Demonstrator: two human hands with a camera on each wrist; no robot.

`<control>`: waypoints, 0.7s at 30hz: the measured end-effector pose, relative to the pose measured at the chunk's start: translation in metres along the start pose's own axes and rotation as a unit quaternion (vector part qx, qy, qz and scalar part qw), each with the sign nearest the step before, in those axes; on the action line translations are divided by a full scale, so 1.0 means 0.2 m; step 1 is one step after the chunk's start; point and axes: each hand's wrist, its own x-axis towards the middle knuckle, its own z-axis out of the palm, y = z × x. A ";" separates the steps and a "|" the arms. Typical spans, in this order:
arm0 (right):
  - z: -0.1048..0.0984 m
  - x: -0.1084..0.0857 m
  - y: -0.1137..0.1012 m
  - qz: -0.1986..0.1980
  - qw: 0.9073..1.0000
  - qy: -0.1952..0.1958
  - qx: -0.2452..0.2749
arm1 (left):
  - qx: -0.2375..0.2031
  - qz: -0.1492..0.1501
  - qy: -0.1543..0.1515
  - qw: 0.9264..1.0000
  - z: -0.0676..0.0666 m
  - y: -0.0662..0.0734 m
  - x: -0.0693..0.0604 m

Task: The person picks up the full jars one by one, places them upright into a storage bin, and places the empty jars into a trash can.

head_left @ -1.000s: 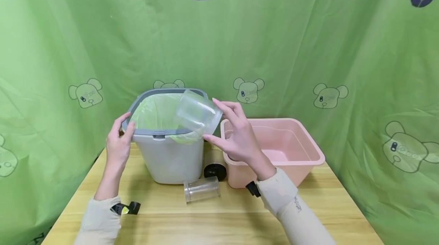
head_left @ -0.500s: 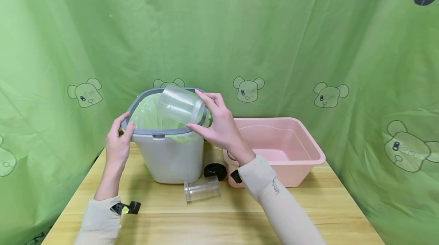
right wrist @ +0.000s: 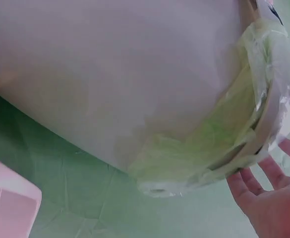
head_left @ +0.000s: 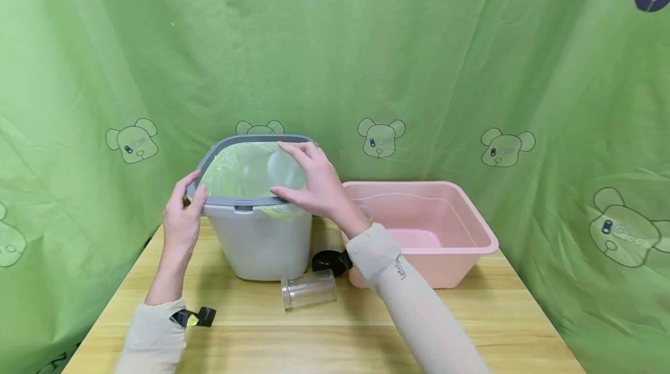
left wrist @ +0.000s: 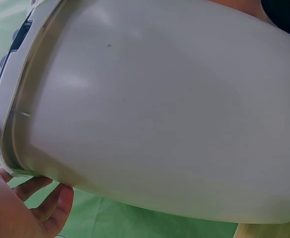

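Note:
A grey bin (head_left: 262, 249) with a darker grey rim and a pale green bag liner stands on the table. My left hand (head_left: 180, 225) grips the rim's left side, thumb in front and fingers behind. Over the right side of the mouth, my right hand (head_left: 321, 188) has finger and thumb spread apart. Just beyond them a clear plastic cup (head_left: 285, 170) sits inside the mouth, apparently out of the fingers. In the right wrist view, fingers of the right hand (right wrist: 273, 203) reach past the bagged rim; bin and liner hide most of the cup.
Right of the bin stands a pink tub (head_left: 419, 269). A clear plastic jar (head_left: 309, 289) lies on its side before the bin. Behind it is a black lid (head_left: 328, 262) on another clear container, partly hidden by the right wrist. Green printed cloth (head_left: 445, 71) surrounds the table.
My right hand has moved left, carrying the clear cup over the bin. The cup now sits lower, within the bin's mouth, and the fingers seem to have released it. My left hand stays on the rim.

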 end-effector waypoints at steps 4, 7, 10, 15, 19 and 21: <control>0.02 0.01 0.01 0.001 1.000 -0.021 -0.012 | 0.002 -0.001 -0.001 1.000 0.00 0.00 0.00; 0.03 0.01 0.01 0.004 0.999 -0.034 -0.023 | 0.004 0.001 0.000 1.000 0.00 0.00 0.00; 0.04 0.02 0.01 0.011 0.998 -0.048 -0.031 | 0.003 0.001 -0.002 1.000 0.00 0.00 0.00; 0.04 0.02 0.01 0.023 0.997 -0.068 -0.029 | -0.002 -0.003 -0.007 1.000 -0.01 0.01 0.00; 0.05 0.02 0.01 0.025 0.997 -0.073 -0.026 | 0.002 0.001 -0.001 1.000 0.00 0.01 0.00; 0.05 0.02 0.02 0.024 0.997 -0.074 -0.025 | 0.003 0.002 0.000 1.000 0.00 0.00 0.00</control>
